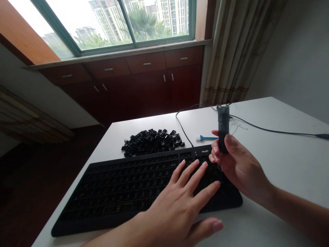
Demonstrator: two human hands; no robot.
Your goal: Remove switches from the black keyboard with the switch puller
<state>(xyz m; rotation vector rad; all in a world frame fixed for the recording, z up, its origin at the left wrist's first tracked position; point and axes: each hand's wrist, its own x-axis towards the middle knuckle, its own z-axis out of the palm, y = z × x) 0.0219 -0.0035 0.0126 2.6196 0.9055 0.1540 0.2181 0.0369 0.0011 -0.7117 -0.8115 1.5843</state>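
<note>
A black Ruijie-branded keyboard [115, 192] lies across the front of the white table [285, 164], its keycaps off and its bare switch sockets showing. My left hand [177, 202] rests palm down on its right half, fingers spread apart. My right hand [239, 164] is raised above the keyboard's right end, gripping an upright dark rectangular tube [223, 128] between fingers and thumb. Its lower end is hidden by my fingers. Beyond the keyboard sits a heap of loose black keycaps [151, 142].
A blue-handled small brush [207, 138] and a thin wire loop tool [234, 129] lie behind my right hand. Black cables [272, 126] cross the table's far side. The table's left edge drops to a dark floor; wooden cabinets stand beneath a window.
</note>
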